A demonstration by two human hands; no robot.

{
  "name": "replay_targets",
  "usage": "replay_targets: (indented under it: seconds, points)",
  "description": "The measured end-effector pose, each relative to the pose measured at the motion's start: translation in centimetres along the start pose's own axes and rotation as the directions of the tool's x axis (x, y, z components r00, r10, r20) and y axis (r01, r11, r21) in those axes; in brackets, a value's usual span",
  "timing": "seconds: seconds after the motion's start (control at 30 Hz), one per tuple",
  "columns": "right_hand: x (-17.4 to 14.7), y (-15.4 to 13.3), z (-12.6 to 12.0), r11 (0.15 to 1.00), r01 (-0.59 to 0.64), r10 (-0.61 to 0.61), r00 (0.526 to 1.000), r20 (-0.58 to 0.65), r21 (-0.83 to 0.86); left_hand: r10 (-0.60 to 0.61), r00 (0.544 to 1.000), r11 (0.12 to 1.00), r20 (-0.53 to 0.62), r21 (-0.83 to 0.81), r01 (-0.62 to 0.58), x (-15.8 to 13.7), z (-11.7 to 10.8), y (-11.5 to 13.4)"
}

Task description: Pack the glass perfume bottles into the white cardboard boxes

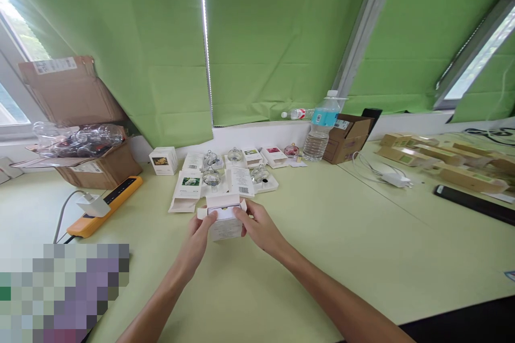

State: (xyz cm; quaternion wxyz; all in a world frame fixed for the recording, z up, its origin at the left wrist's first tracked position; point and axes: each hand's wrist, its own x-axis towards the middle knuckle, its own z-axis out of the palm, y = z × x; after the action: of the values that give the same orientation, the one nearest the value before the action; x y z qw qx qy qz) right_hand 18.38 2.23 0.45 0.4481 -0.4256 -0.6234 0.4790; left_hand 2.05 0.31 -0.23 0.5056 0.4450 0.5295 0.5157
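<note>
A small white carton (226, 229) with its top flaps raised is held between both hands just above the table. My left hand (200, 229) grips its left side, the thumb at the open top edge. On the right side my right hand (255, 223) closes round it, thumb also at the top. Something white with a small yellow spot shows inside the opening. Beyond the carton lie a flattened white box with a flower picture (188, 186), another white box with a barcode (241, 182), and several clear glass bottles, one a round glass bottle (211, 176) near the middle.
A closed white box (163, 161) stands at the back left. An orange power strip (107, 206) and an open cardboard box (100, 163) are on the left. A large water bottle (322, 128) stands before a brown carton (348, 139). Packaged boxes (462, 174) lie at right.
</note>
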Motion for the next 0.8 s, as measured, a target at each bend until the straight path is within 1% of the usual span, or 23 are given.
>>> replay_targets:
  seconds: [0.1, 0.23, 0.43, 0.63, 0.73, 0.8]
  points:
    - [0.0, 0.0, -0.1, 1.000, -0.003, 0.003, 1.000, 0.002, 0.001, 0.020, 1.000, 1.000, 0.014, -0.010, -0.020, 0.0, -0.1, 0.1]
    - [0.0, 0.1, -0.2, 1.000, 0.006, -0.006, 1.000, -0.005, -0.023, 0.065, 0.996, 0.997, 0.059, -0.041, -0.062, -0.2, 0.0, 0.6]
    - [0.0, 0.2, -0.2, 0.998, 0.027, -0.027, 1.000, 0.008, -0.057, 0.120, 0.977, 0.992, 0.176, -0.047, -0.113, -0.1, -0.2, 1.4]
    - [0.1, 0.3, 0.0, 0.998, 0.045, -0.046, 0.999, -0.018, -0.039, 0.144, 0.971, 0.989, 0.188, -0.011, -0.145, -0.2, -0.4, 1.6]
    - [0.1, 0.2, -0.1, 0.999, 0.045, -0.045, 0.999, -0.021, 0.004, 0.172, 0.962, 0.984, 0.212, -0.076, -0.160, -0.2, -0.3, 1.5]
    - [0.1, 0.1, -0.2, 0.998, 0.038, -0.037, 0.999, -0.010, 0.056, 0.175, 0.956, 0.980, 0.235, -0.137, -0.145, 0.0, -0.3, 1.3]
